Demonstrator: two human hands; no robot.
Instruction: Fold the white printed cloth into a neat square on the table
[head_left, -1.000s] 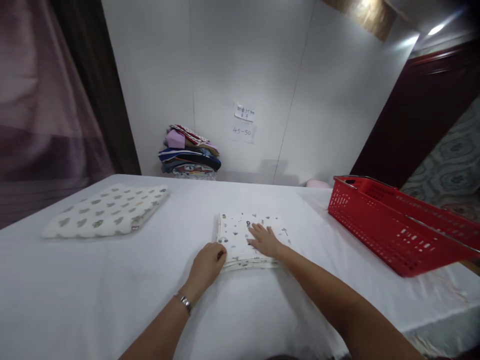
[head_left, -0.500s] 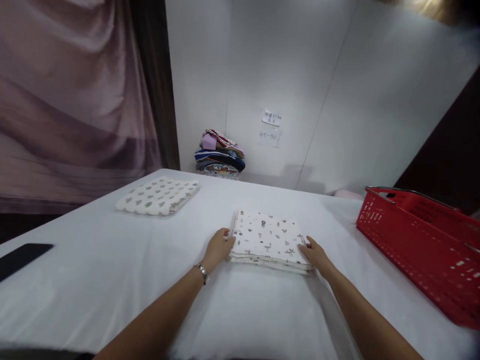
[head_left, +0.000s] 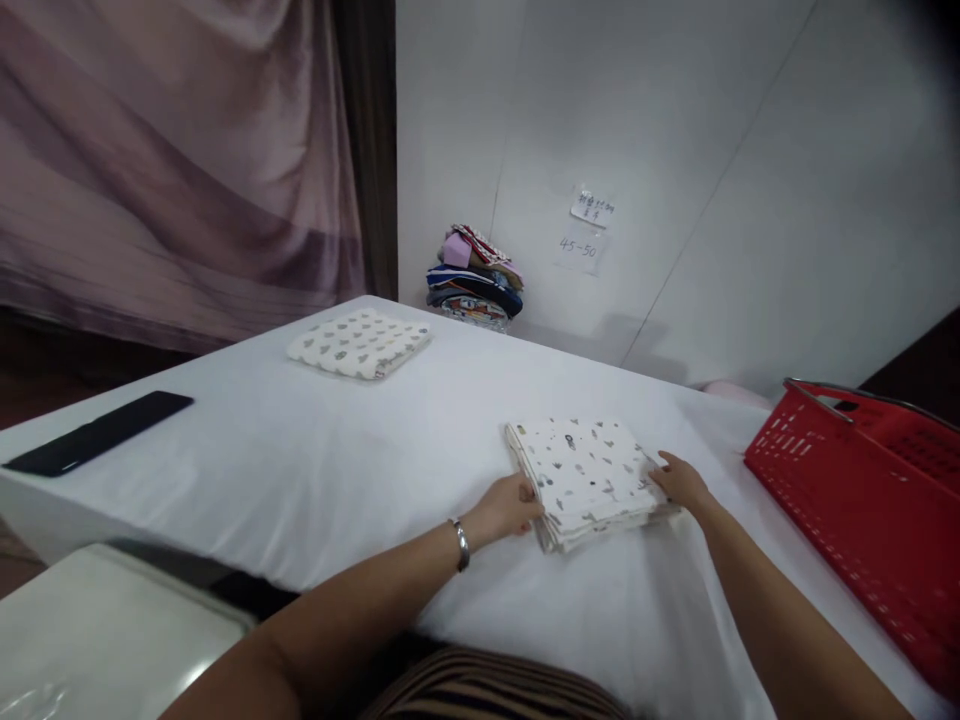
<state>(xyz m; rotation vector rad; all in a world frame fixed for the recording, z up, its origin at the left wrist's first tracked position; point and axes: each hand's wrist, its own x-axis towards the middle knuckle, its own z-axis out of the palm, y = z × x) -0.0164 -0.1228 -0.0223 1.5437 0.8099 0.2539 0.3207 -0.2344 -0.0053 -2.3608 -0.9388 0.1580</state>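
A folded white cloth (head_left: 589,465) with small printed figures lies on the white-covered table, its layers showing along the left and front edges. My left hand (head_left: 510,505), a metal bracelet at its wrist, grips the cloth's near left edge with bent fingers. On the opposite side my right hand (head_left: 679,482) pinches the right edge between thumb and fingers. Farther back to the left rests a second folded cloth (head_left: 360,343), white with a grey-green leaf-like print; neither hand touches it.
A red plastic basket (head_left: 862,500) with a metal handle stands at the right. A dark flat object (head_left: 101,432) lies at the table's left edge. A pile of folded fabrics (head_left: 476,280) sits by the wall. A pale surface (head_left: 112,640) juts in at lower left.
The view has turned and tilted, so the table sits at a slant and more shows at lower left. The held cloth appears slightly turned, its left-side layers more visible. Both hands stay on it.
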